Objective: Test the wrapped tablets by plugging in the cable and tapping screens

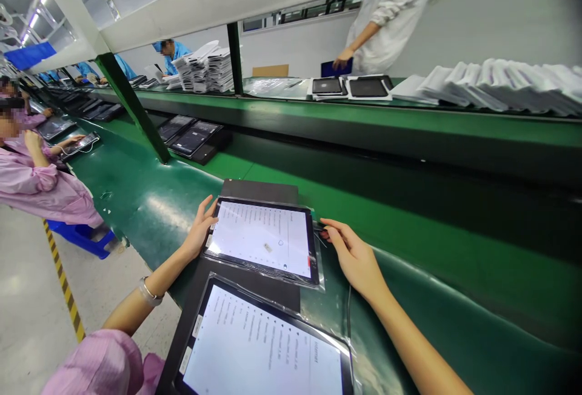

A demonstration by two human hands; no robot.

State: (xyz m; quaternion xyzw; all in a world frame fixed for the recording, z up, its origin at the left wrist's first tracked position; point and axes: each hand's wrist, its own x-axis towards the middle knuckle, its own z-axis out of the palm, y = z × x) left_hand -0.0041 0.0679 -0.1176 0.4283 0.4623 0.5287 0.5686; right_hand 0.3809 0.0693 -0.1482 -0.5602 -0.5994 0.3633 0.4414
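A tablet (261, 238) with a lit white screen lies in a clear plastic sleeve on a black pad on the green belt. My left hand (200, 231) touches its left edge, fingers apart. At the tablet's right edge, my right hand (352, 254) has its fingers together at a thin cable (321, 236); whether they grip it is unclear. A second lit tablet (264, 346) in plastic lies nearer me on another black pad.
More tablets (188, 136) lie further up the green conveyor (150, 201). A raised green shelf (409, 117) carries stacks of white sleeves (495, 86) and tablets. People in pink sit at the left; one in white stands across the line.
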